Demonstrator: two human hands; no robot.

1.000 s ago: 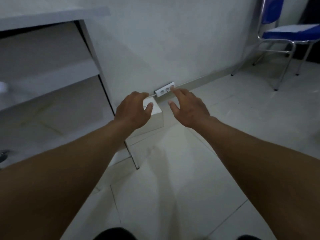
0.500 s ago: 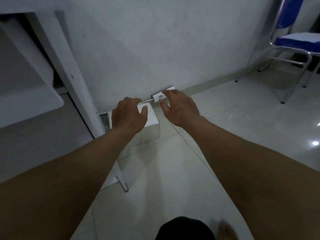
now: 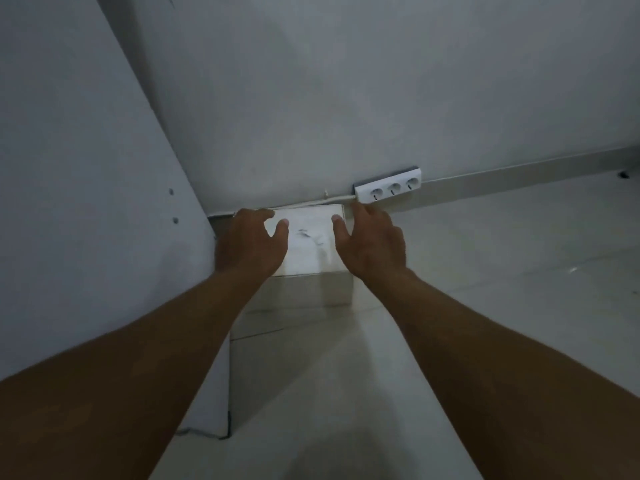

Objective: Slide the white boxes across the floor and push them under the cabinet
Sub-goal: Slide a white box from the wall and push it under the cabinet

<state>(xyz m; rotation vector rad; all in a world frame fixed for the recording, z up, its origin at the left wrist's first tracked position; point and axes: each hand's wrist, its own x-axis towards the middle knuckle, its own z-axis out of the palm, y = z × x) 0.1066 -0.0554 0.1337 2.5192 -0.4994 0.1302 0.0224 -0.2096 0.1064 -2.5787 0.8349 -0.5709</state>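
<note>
Small white cardboard box (image 3: 308,251) on the tiled floor (image 3: 485,306), against the wall beside the white cabinet side panel (image 3: 86,202). Left hand (image 3: 251,242) and right hand (image 3: 372,242) spread, flanking it, gripping nothing. Risk: box snags the white three-socket power strip (image 3: 388,188) cable behind it.

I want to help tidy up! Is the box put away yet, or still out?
Still out. The white cardboard box sits on the floor against the wall, beside the white cabinet side panel, not under it. The left hand and right hand are spread at its two sides. Pushing it under remains.
</note>
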